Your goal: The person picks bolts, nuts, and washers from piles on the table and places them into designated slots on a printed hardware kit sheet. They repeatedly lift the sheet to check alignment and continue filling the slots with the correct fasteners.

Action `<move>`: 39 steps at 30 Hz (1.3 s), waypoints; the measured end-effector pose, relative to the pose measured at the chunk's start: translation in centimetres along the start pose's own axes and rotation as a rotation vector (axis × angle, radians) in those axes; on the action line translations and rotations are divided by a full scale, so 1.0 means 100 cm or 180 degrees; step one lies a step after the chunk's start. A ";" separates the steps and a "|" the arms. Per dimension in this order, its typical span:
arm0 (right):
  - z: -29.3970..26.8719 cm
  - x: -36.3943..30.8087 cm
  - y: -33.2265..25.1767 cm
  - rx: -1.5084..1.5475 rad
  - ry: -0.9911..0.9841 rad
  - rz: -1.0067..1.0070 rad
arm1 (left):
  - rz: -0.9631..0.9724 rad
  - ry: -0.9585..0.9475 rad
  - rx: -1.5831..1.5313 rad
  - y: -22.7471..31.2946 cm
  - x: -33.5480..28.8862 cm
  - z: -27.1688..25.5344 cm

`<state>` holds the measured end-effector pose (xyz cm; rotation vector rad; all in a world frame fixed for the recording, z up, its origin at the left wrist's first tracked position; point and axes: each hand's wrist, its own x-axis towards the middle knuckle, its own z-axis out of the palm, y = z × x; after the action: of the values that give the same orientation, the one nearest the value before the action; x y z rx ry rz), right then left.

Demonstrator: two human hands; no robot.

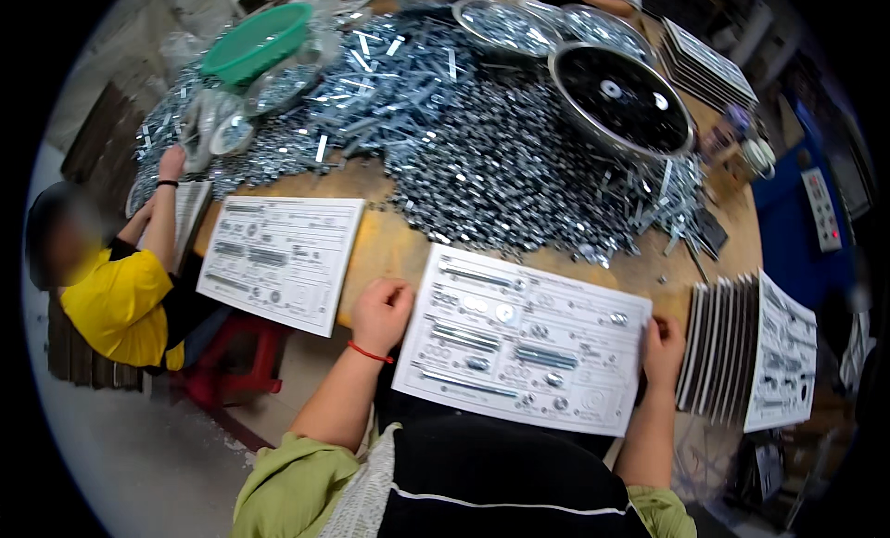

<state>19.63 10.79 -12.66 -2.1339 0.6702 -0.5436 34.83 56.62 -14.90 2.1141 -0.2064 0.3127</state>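
Note:
A white printed board (519, 339) lies in front of me, its near side reaching past the table edge over my lap. Black outlines and text cover it, and shiny metal rods and small round hardware show on several spots. By its left edge my left hand (380, 313) is closed, the fingers curled in; anything inside them is hidden. My right hand (664, 351) is closed at the board's right edge, fingertips against it. Beyond the board spreads a large heap of small metal hardware (501, 158).
A similar board (283, 260) lies to the left, and a stack of boards (728, 352) stands at right. A black round tray (621, 97), metal trays of parts (510, 26) and a green basket (260, 44) sit farther back. A co-worker in yellow (116, 301) sits at left.

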 end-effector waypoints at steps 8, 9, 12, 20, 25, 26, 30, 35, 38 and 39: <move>-0.003 -0.004 0.031 0.0497 0.0528 -0.0030 | 0.0687 0.0245 0.1026 0.042 0.151 -0.010; 0.002 -0.004 0.034 0.0446 0.0488 -0.0021 | 0.1037 0.0562 0.1431 0.022 0.179 -0.007; 0.003 -0.004 0.027 0.0298 0.0512 0.0054 | 0.0104 0.0228 0.2233 -0.003 0.238 -0.002; 0.007 -0.003 0.023 0.0126 0.0642 0.0029 | -0.0709 -0.0195 0.2149 -0.047 0.271 -0.016; 0.009 -0.005 0.029 0.0206 0.0634 -0.0001 | -0.0478 0.0044 0.1381 -0.037 0.262 -0.047; 0.010 -0.005 0.029 0.0278 0.0583 0.0014 | -0.0305 0.0249 0.1259 -0.039 0.260 -0.053; 0.000 -0.003 0.052 0.0384 0.0716 -0.0164 | 0.0389 0.0558 0.0324 -0.003 0.243 -0.037; -0.005 0.002 -0.043 0.0787 0.0430 -0.0593 | 0.0681 -0.0787 -0.0782 0.126 0.133 -0.013; 0.000 -0.031 -0.142 0.0308 0.0017 -0.1647 | 0.0999 -0.1581 -0.0793 0.167 0.061 0.018; 0.004 -0.040 -0.157 0.0419 -0.0073 -0.2029 | 0.1249 -0.1726 -0.0481 0.179 0.040 0.029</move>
<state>21.07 21.80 -0.90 -2.2032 -0.0812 -0.8686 34.26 44.60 -0.78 1.9574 -0.9387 -0.0590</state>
